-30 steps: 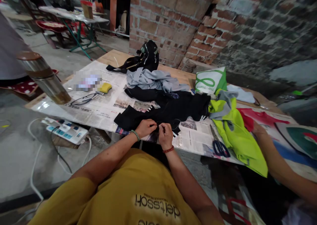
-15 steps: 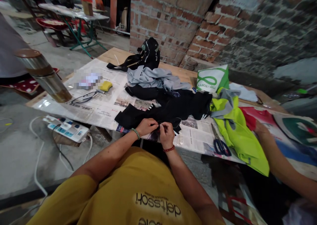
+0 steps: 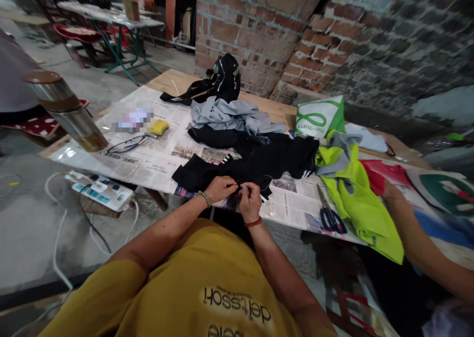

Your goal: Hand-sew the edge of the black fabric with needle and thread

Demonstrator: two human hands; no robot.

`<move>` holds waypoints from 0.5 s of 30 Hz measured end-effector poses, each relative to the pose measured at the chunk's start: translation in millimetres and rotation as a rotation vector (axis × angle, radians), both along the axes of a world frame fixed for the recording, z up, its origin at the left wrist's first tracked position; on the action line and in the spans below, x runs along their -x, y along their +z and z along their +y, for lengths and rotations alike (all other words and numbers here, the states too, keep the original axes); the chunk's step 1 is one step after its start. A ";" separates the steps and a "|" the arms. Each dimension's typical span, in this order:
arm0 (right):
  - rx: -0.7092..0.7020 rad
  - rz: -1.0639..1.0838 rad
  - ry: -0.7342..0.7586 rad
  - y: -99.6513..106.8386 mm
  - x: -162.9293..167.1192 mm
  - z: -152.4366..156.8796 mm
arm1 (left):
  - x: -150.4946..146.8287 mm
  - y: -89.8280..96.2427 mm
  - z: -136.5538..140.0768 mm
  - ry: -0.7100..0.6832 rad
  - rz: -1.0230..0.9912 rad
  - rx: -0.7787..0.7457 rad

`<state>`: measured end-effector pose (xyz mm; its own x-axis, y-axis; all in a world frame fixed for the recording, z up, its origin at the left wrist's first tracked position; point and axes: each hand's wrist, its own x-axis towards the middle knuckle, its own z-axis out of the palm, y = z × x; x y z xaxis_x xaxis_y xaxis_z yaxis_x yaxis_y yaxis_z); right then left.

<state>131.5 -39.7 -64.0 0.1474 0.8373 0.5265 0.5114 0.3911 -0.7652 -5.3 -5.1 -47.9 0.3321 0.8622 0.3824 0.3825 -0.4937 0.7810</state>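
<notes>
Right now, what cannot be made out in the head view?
Head view: anything the bare left hand or bare right hand pinches: too small, against the black cloth garment.
Head view: the pale item beside the yellow block: blurred by pixel squares.
Head view: the co-worker's bare arm, upper part: cut off by the right edge.
Head view: fine print on the grey newspaper: too small.

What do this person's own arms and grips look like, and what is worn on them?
The left grip and right grip are bare, without gloves. A green beaded bracelet circles the left wrist, a red bracelet the right. The left sleeve is short and mustard yellow.
</notes>
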 end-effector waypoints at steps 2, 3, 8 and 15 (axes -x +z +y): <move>0.001 0.017 -0.001 0.3 -0.1 -0.1 | 0.4 -0.5 0.3 -0.008 -0.002 -0.004; 0.013 0.030 0.003 0.5 -0.2 0.3 | 0.7 -0.8 0.4 -0.015 -0.003 -0.007; 0.064 0.074 0.067 2.0 -1.9 6.2 | 2.2 -2.4 1.1 -0.070 0.017 -0.033; 0.153 0.138 0.071 5.2 -2.0 6.5 | 2.2 -3.0 1.5 -0.076 0.024 -0.017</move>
<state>133.5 -33.2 -58.8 0.1473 0.9168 0.3712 0.3727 0.2962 -0.8794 -7.5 -3.6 -50.9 0.4053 0.8278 0.3878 0.3620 -0.5349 0.7634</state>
